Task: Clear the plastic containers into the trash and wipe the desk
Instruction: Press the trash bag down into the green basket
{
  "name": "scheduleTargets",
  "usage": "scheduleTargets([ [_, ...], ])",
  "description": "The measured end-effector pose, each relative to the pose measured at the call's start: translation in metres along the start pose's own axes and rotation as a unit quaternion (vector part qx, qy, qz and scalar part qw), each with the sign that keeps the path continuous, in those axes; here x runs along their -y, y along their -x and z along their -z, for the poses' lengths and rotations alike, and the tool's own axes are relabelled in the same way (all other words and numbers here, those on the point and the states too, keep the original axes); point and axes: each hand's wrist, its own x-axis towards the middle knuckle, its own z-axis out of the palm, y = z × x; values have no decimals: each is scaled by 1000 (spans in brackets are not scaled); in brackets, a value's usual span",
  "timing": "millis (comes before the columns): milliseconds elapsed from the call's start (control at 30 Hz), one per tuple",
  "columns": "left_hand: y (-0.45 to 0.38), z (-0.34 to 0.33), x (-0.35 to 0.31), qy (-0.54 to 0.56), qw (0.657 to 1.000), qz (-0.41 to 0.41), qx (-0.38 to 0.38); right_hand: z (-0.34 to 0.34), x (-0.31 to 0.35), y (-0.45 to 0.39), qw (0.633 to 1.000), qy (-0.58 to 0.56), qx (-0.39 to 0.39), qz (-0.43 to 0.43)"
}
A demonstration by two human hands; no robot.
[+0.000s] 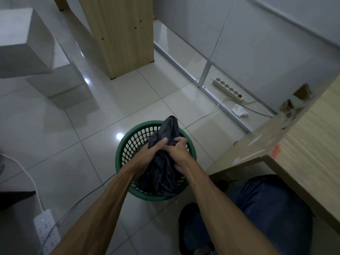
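Open tiled floor (60, 144) lies left of the green mesh trash basket (125, 153); the wooden desk (303, 140) edge crowds its right. Both forearms reach forward over the basket. The left hand (156, 147) and right hand (179, 150) are clenched together on a black trash bag (170, 127) standing inside it. Farther right, a power strip (228, 88) lies by the wall.

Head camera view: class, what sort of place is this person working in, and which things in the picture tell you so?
Probably an office or study room. A wooden desk stands on a tiled floor, a white power strip lies by a partition wall, and both hands grip a black bin bag in a green wastebasket.
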Motion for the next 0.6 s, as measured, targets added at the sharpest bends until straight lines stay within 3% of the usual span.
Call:
scheduleTargets([
  [67, -3, 4, 2, -51, 997, 18, -53, 2, -1, 1, 993, -89, 60, -41],
  [167, -8, 10, 2, -81, 993, 52, -61, 7, 4, 9, 978, -154, 123, -73],
  [300, -8, 8, 2, -79, 993, 67, -58, 9, 7, 6, 963, -213, 108, -128],
  [400, -7, 12, 4, -65, 989, 65, -118, 2, 8, 9, 973, -198, 81, -90],
  [433, -6, 13, 1, -61, 987, 72, -127, 0, 7, 10, 982, -159, 92, -50],
  [500, -8, 13, -7, -68, 984, 83, -141, -5, 3, 14, 993, 41, 99, 49],
  [567, -12, 14, -18, -96, 976, 111, -159, -6, -3, 17, 958, 247, 74, 128],
  [600, -16, 19, -21, -101, 975, 128, -150, -5, -5, 18, 941, 286, 72, 163],
])
